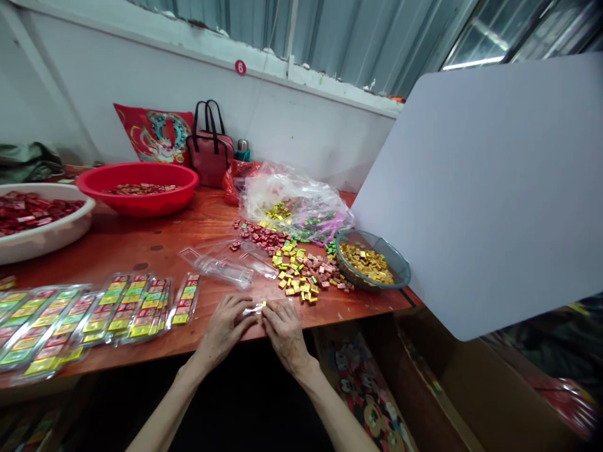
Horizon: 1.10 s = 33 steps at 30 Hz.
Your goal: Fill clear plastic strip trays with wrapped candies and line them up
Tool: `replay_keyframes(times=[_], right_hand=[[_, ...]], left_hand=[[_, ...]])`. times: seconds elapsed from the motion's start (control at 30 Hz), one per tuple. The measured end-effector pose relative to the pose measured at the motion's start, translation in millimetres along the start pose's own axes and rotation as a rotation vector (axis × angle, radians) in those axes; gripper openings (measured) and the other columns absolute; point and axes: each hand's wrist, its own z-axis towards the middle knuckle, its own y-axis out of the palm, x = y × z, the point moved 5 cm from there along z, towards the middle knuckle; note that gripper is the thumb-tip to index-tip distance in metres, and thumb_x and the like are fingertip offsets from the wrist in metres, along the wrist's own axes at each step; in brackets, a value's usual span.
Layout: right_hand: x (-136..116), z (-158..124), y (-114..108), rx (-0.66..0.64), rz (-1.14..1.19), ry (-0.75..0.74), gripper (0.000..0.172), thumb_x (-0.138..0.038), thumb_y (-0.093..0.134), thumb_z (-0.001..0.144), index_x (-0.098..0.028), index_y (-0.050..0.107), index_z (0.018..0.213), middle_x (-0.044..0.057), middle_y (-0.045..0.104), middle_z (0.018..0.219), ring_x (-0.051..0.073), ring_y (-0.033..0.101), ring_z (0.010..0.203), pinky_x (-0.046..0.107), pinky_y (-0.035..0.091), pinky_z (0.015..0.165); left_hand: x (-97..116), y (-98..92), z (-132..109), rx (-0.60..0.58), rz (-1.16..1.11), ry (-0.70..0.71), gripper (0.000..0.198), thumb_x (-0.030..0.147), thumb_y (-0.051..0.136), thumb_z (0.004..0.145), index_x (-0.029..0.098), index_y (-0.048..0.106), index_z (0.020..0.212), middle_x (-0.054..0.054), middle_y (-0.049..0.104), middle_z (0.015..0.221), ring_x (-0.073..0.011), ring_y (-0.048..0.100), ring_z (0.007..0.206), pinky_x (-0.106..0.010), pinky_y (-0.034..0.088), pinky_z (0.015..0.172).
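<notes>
At the table's front edge, my left hand point(229, 321) has its fingers closed around one end of a narrow clear plastic tray point(253, 309). My right hand point(284, 329) is closed over the other end, covering much of it. A small yellow wrapped piece point(264, 304) shows by the right fingertips. Just beyond lie loose wrapped pieces: yellow ones point(293, 271), brownish-pink ones point(322, 269) and red ones point(264, 237). More clear plastic trays point(223, 269) lie behind my left hand. A filled tray point(186, 299) with red, green and yellow pieces rests to its left.
Several filled trays point(47, 326) cover the left front of the table. Behind them stand a white basin point(56, 235) and a red basin point(141, 204). A grey bowl point(348, 270) of gold pieces, a clear plastic bag point(292, 194) and a large white board point(494, 188) are farther right.
</notes>
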Motion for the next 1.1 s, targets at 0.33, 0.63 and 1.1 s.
replay_keyframes(times=[0.33,0.63,1.1], right_hand=[[59,-11,-84,0.252,0.181,0.358,0.021,-0.025,0.046,0.094,-0.021,0.064,0.103,0.007,0.063,0.097,0.018,0.060,0.090,0.030,0.049,0.080],[134,-2,-98,0.188,-0.164,0.491,0.029,-0.040,0.053,0.089,-0.017,0.064,0.103,0.009,0.062,0.097,0.022,0.056,0.090,0.036,0.045,0.083],[92,-2,-102,0.148,0.250,0.517,0.024,-0.026,0.055,0.086,-0.018,0.061,0.108,0.005,0.059,0.096,0.014,0.059,0.075,0.026,0.050,0.069]], left_hand=[[5,-2.9,3,-0.043,-0.005,-0.023,0.021,0.039,0.060,0.086,0.023,0.070,0.093,-0.008,0.066,0.106,-0.0257,0.056,0.103,-0.042,0.049,0.088],[5,-2.9,4,-0.047,-0.002,-0.034,0.022,0.042,0.059,0.087,0.023,0.070,0.091,-0.007,0.066,0.107,-0.0254,0.056,0.103,-0.041,0.049,0.088],[6,-3.0,4,-0.064,-0.028,-0.039,0.017,0.035,0.061,0.087,0.023,0.069,0.095,-0.007,0.065,0.108,-0.0246,0.055,0.105,-0.041,0.047,0.091]])
